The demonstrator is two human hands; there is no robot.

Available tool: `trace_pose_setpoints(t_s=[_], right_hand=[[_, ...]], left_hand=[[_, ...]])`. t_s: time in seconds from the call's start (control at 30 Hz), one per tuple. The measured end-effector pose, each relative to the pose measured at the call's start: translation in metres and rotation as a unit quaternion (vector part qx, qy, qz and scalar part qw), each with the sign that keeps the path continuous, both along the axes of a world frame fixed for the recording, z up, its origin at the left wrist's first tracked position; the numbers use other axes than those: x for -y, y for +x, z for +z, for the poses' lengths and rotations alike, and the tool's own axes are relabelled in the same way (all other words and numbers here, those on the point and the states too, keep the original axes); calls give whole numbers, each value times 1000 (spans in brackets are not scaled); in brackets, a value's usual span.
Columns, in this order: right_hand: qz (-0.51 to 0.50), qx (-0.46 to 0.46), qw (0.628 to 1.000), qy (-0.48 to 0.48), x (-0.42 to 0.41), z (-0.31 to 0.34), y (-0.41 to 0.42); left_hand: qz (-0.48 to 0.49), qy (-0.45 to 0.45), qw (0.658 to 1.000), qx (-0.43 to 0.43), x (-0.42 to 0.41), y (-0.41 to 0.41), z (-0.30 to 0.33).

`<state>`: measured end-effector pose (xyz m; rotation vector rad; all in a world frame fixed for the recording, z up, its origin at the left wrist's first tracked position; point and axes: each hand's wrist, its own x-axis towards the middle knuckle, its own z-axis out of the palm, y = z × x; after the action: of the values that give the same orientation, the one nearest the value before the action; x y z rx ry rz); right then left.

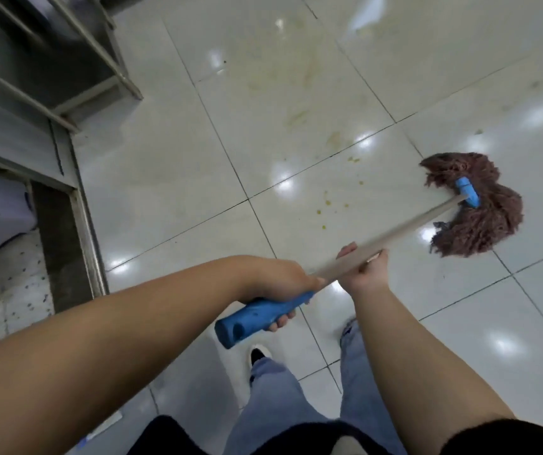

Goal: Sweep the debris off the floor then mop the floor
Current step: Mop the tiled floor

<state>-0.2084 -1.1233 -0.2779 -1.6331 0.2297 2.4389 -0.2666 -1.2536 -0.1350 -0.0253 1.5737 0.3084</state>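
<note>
I hold a mop with both hands. Its brown string head (480, 211) with a blue clamp lies on the white tiled floor (171, 178) at the right. The pale wooden handle (404, 224) runs back to a blue end grip (253, 318). My left hand (276, 280) grips the handle at the blue end grip. My right hand (363, 267) grips the wooden shaft a little further along. Small yellowish spots (329, 206) and faint brownish smears (299, 116) mark the tiles left of the mop head.
A stainless steel counter frame (80, 205) with shelves and legs stands along the left side. A speckled lower floor (7, 284) lies beneath it. My legs in blue jeans (283, 399) and a shoe are below the handle. Open tiles stretch ahead and to the right.
</note>
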Motion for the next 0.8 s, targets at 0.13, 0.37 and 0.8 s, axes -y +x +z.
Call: trace_pose_setpoints(t_s=[0.13, 0.37, 0.8], right_hand=[[10, 8, 999, 45, -113, 3, 2], [34, 96, 989, 111, -308, 2, 18], [140, 61, 981, 118, -294, 26, 41]], left_hand=[[8, -5, 1000, 10, -122, 8, -18], [-5, 17, 1000, -14, -341, 38, -53], [-58, -7, 998, -32, -305, 10, -40]])
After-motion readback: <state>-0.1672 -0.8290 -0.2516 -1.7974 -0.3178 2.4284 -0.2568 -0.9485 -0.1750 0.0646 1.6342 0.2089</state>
